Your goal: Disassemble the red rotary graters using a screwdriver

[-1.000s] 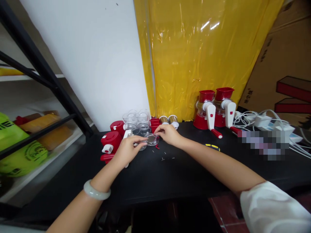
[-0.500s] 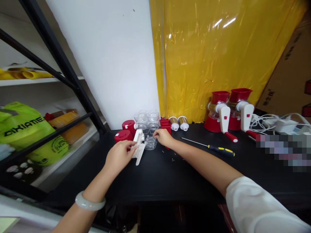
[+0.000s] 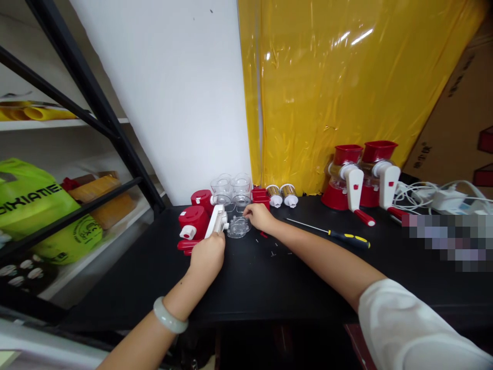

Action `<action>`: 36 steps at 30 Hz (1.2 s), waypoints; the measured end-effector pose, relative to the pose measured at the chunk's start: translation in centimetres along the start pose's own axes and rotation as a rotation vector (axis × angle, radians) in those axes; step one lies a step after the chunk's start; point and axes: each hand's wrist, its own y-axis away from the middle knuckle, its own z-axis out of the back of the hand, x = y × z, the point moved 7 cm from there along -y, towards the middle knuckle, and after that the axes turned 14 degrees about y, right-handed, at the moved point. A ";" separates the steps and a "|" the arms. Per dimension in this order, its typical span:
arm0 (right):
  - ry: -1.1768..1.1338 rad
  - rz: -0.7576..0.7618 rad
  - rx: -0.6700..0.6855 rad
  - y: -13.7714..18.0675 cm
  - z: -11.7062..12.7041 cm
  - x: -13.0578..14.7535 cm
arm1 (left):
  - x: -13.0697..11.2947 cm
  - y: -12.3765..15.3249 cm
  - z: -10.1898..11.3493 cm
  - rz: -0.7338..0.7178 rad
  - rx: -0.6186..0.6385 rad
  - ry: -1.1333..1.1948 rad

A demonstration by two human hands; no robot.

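My left hand (image 3: 210, 253) is closed around the lower end of a white crank arm (image 3: 215, 220), which slants up and away. Just right of that arm lies a clear plastic part (image 3: 239, 228) on the black table. My right hand (image 3: 260, 216) hovers at its upper right edge, fingertips pinched together; whatever they hold is too small or hidden. Left of the crank arm sit red bases (image 3: 193, 218), one with a white knob (image 3: 188, 233). Red handles (image 3: 185, 245) stick out from beside my left hand.
Behind stand clear hoppers (image 3: 231, 187), red parts (image 3: 260, 197) and two drum graters (image 3: 281, 196). A screwdriver (image 3: 342, 236) and small screws (image 3: 273, 253) lie to the right. Two assembled rotary graters (image 3: 347, 177) and white cables (image 3: 431, 192) occupy the far right.
My left hand has shifted right and down and now wraps the crank arm's lower end. The loose white strip is no longer seen separately, and red handles have come into view. My right hand stays nearly put.
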 end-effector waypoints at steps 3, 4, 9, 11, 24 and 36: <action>-0.003 0.005 0.004 -0.2 -0.3 0.3 | 0.2 0.1 0.6 0.007 -0.037 -0.003; 0.003 0.011 0.004 -0.2 -0.4 0.4 | 0.2 0.1 0.7 0.010 -0.050 -0.005; 0.015 0.057 0.008 -0.2 -0.6 1.2 | 0.4 -0.1 0.4 0.026 -0.069 0.008; 0.022 0.072 0.015 0.0 -0.6 1.3 | 0.4 -0.2 0.4 0.040 -0.070 0.008; 0.159 0.182 0.009 0.8 -0.6 2.4 | 0.1 -0.2 0.6 0.033 -0.080 0.037; 0.310 0.512 0.177 3.9 -1.1 5.2 | 0.6 -1.1 0.0 0.073 -0.043 0.031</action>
